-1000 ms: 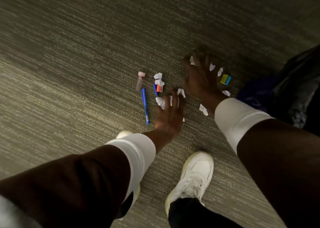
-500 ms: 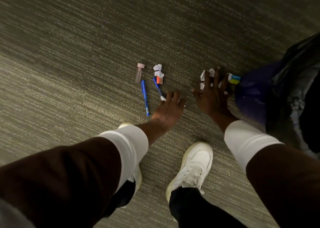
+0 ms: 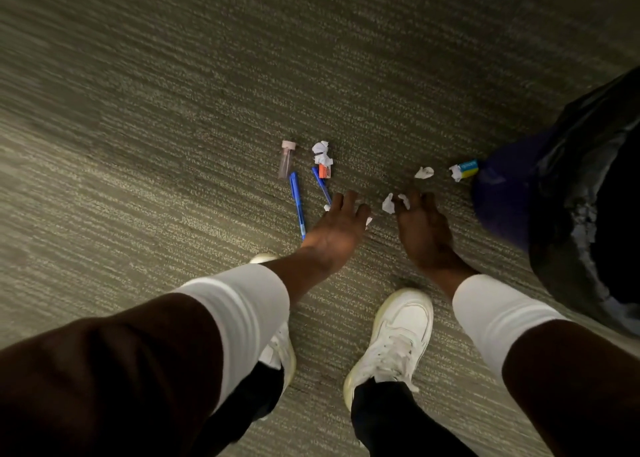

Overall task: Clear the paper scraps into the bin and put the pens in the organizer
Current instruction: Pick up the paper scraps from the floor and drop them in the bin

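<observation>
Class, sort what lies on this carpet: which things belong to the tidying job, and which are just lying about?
Job: paper scraps, crumpled scrap, blue pen, second blue pen, lined bin.

Lying about: clear tube with pink cap, orange eraser, yellow-blue eraser.

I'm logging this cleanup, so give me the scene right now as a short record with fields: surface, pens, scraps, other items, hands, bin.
surface: grey carpet
pens: two blue pens; long blue pen lying free, second blue pen partly under the left hand
scraps: crumpled paper by the orange eraser, loose scrap, scraps at the right fingertips
other items: clear vial with pink cap, orange eraser, yellow-blue eraser
hands: left hand and right hand low over the carpet
bin: black-lined bin at right
</observation>
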